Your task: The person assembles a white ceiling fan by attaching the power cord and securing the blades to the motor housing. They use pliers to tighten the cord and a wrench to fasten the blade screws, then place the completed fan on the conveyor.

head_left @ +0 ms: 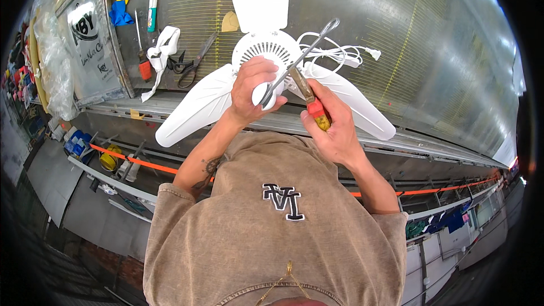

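A white three-bladed fan (259, 0) lies on the dark table in front of me, with its round vented hub at the centre. My left hand (249, 90) is closed around the rounded white end piece (264, 94) on the near side of the hub. From that piece a grey metal rod (310, 50) slants up to the right and ends in a bent hook. My right hand (335, 124) grips pliers (302, 84) with red and yellow handles. Their jaws meet the rod; whether they clamp it I cannot tell.
Left of the fan lie black-handled scissors (196, 62), a white fabric strip (165, 50), a red-handled screwdriver (144, 67) and a green-and-white tube (152, 13). A coiled white cord (334, 54) with a plug sits on the right. A framed panel (93, 39) stands at far left.
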Demonstrator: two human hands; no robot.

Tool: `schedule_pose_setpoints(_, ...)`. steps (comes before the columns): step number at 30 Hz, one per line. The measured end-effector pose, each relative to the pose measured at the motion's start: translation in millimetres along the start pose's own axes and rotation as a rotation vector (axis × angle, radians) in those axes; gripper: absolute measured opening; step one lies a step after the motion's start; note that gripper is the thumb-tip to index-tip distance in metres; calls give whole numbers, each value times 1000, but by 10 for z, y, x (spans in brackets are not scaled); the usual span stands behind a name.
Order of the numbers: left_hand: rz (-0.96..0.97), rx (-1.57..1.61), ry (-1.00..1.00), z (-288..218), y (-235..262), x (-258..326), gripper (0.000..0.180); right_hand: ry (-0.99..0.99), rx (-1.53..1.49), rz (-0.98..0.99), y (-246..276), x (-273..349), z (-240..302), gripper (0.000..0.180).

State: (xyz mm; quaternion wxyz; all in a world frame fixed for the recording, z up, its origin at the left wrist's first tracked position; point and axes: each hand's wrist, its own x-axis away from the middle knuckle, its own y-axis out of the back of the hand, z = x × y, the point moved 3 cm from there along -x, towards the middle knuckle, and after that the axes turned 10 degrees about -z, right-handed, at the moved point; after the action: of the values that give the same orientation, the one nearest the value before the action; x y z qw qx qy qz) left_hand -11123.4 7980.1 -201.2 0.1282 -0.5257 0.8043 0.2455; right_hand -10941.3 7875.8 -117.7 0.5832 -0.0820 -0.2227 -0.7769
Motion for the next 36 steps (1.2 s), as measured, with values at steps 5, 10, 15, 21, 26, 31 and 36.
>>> schedule_pose_setpoints(5,-15,-8,-27,8,6,14,47,56,43,-15,-28,8,-5,57)
schedule_pose_setpoints(10,-9,12,-17,-4,18,36,45,135,37,-37,-82,18,-57,58)
schedule_pose_setpoints(15,9,29,-6,-24,15,29,45,276,81,-37,-138,22,-116,58)
schedule_pose_setpoints(21,6,35,14,-16,26,9,46,285,-51,-25,-252,-4,-109,59)
schedule_pose_setpoints(26,-18,76,83,2,36,-16,48,93,-201,44,-340,30,-129,54)
schedule_pose_setpoints(31,53,60,70,-2,45,-28,48,16,-143,72,-255,113,-134,56)
schedule_pose_setpoints(36,33,64,105,-18,33,-57,43,167,161,-155,268,31,-245,54)
